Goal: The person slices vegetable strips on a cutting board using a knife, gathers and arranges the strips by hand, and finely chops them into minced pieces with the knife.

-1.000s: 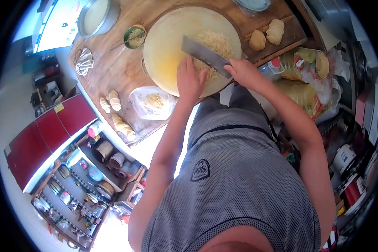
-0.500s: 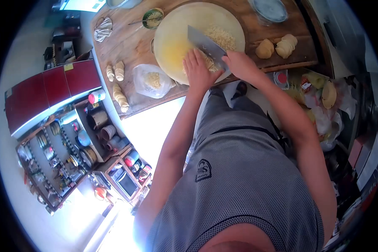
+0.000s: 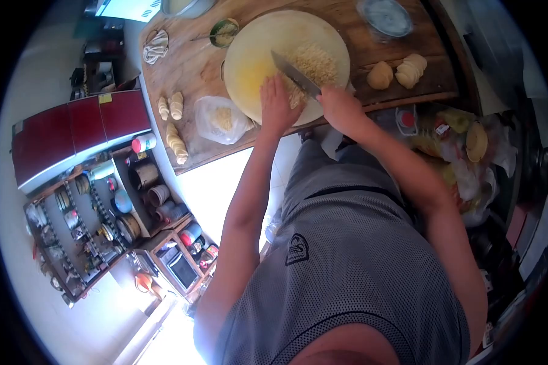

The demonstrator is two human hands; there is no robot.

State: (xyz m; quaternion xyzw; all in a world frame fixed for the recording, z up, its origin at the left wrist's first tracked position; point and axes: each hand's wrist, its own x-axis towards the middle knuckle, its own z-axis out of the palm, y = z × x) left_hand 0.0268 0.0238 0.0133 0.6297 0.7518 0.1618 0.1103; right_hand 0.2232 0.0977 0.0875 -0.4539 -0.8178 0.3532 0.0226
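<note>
A round pale chopping board [image 3: 243, 58] lies on the wooden table. My right hand [image 3: 342, 111] is closed around the handle of a wide-bladed cleaver [image 3: 295, 73], whose blade slants across the board with its tip up and left. Against the board beside the blade rests my left hand [image 3: 278, 104], fingers stretched out and thumb apart, touching a small pile of pale shreds [image 3: 296, 95]. On the blade's far side lies a larger heap of finely chopped pale pieces [image 3: 316, 62]. The cleaver partly hides what is under it.
Sliced pale pieces [image 3: 411, 70] and a rounded pale lump [image 3: 380, 75] sit right of the board. To its left are a plastic bag [image 3: 222, 120] with shreds, more sliced pieces [image 3: 176, 145], a green bowl [image 3: 224, 33] and a cloth [image 3: 156, 46]. A covered bowl [image 3: 386, 17] stands far right.
The cleaver blade is tilted more upright and shows less of its face. My left hand has shifted slightly left, and my right hand slightly lower. The view has moved a little.
</note>
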